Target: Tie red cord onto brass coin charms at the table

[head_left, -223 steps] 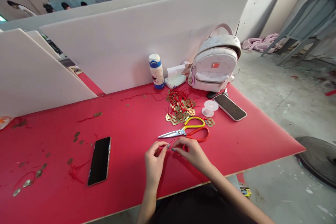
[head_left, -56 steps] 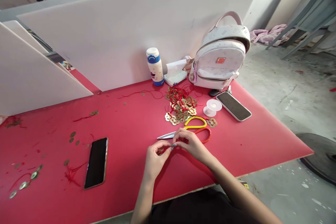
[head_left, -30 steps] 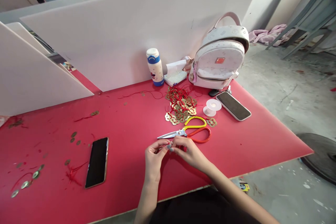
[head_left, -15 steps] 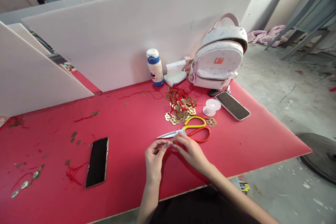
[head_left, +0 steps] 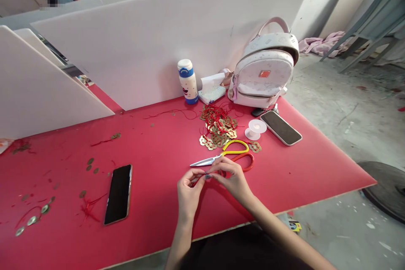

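Left hand (head_left: 189, 190) and right hand (head_left: 233, 180), on the scissors' (head_left: 209, 160) near side, pinch a tiny item (head_left: 206, 173), mostly fingertip-hidden; the right partly masks the red handle. Beyond the scissors, heaped coins (head_left: 219, 128) overlap indistinctly.

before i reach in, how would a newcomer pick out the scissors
On the red table, find the white backpack, then the heap of golden discs and red cord to its front left. The scissors lie between that heap and the right hand; one yellow handle and one red set them apart.
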The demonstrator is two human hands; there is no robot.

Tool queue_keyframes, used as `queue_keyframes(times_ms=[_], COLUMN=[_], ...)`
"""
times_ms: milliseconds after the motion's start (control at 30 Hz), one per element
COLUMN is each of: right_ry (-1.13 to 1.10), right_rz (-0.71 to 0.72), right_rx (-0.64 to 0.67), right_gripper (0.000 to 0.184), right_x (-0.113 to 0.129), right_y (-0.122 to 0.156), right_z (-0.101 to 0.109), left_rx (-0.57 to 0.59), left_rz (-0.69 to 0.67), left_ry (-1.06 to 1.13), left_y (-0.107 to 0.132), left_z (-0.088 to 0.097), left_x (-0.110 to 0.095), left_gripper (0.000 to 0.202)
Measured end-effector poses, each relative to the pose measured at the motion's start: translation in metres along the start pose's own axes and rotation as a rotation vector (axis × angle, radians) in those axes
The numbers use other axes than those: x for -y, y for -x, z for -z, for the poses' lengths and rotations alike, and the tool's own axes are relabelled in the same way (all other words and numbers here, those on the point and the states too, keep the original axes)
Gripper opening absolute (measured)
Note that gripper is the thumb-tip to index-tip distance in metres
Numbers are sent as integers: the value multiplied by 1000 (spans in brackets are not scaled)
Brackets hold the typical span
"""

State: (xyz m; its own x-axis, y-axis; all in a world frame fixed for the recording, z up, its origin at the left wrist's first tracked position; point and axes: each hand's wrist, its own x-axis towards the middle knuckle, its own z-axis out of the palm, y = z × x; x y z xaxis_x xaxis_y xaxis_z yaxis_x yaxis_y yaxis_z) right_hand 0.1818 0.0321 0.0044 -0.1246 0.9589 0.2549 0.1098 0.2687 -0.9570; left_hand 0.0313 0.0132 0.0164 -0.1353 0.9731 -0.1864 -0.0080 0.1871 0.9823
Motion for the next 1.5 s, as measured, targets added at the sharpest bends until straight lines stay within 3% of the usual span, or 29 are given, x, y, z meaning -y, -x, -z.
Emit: queue_keyframes(times_ms=[467,800,1500], right_ry=[-133,-215,-269], right_rz=[-42,-106,-110], right_rx=[34,4,29], right_gripper=[16,18,16], right_x=[0,-3,-5], right_y=[4,5,5], right_z=[-5,-10,-8], left_rx=[30,-39,49], left_rz=[37,37,39], left_ry=[25,46,45], left_y=[-2,-1,-3], left_z=[-2,-6,-2], left_x=[2,5,7], left_gripper=[14,15,16])
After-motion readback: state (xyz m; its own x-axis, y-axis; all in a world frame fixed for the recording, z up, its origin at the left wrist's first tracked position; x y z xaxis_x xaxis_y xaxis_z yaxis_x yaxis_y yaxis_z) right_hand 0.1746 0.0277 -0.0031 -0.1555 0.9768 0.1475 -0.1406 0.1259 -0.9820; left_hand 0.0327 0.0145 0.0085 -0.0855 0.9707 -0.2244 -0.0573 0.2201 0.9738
